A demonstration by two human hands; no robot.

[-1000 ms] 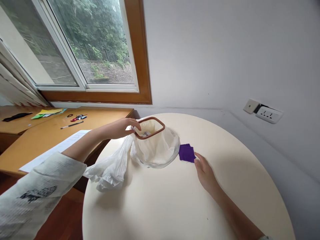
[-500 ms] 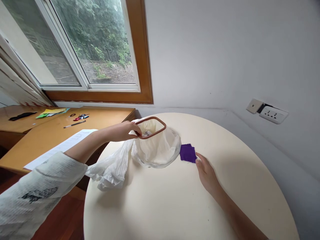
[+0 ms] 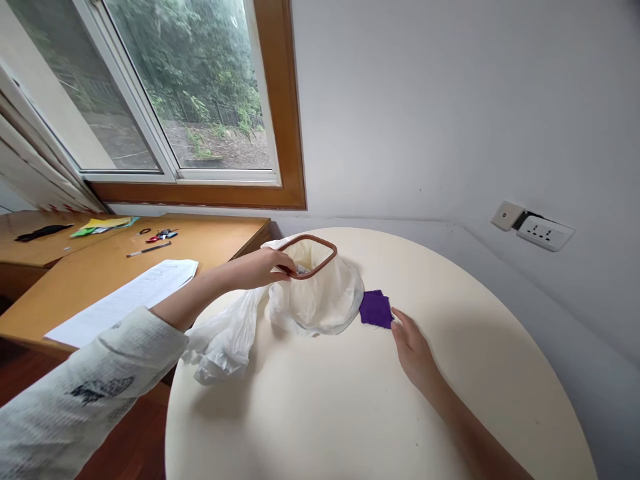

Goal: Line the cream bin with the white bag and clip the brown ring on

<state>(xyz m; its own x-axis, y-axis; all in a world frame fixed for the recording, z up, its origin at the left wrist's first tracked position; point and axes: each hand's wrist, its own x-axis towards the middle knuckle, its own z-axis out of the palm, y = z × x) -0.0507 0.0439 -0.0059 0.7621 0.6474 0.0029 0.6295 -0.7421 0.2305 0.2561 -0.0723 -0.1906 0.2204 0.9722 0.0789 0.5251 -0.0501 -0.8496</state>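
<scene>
A small waste bin (image 3: pixel 314 300), lined with a whitish plastic bag and topped by a brown rounded rim, stands tilted on the round table. My left hand (image 3: pixel 277 265) is closed on the near left side of that rim, fingertips inside the opening. Some crumpled pieces show inside, too small to name. Loose plastic from the bag (image 3: pixel 223 353) spills left over the tabletop. Right of the bin lies a small stack of purple cloth pieces (image 3: pixel 376 309) with frayed edges. My right hand (image 3: pixel 413 347) rests beside it, thumb and forefinger apart at the cloth's right edge.
The cream round table (image 3: pixel 340 413) stands against the white wall. At left, a wooden desk (image 3: pixel 210 233) holds paper sheets (image 3: pixel 125 300), a pen (image 3: pixel 149 249), keys (image 3: pixel 163 235) and coloured papers (image 3: pixel 103 225). A wall socket (image 3: pixel 545 232) is at right.
My left hand and the bin's rim have shifted slightly to the right, the bin tipping with them. My right hand and the purple cloth have stayed almost in place.
</scene>
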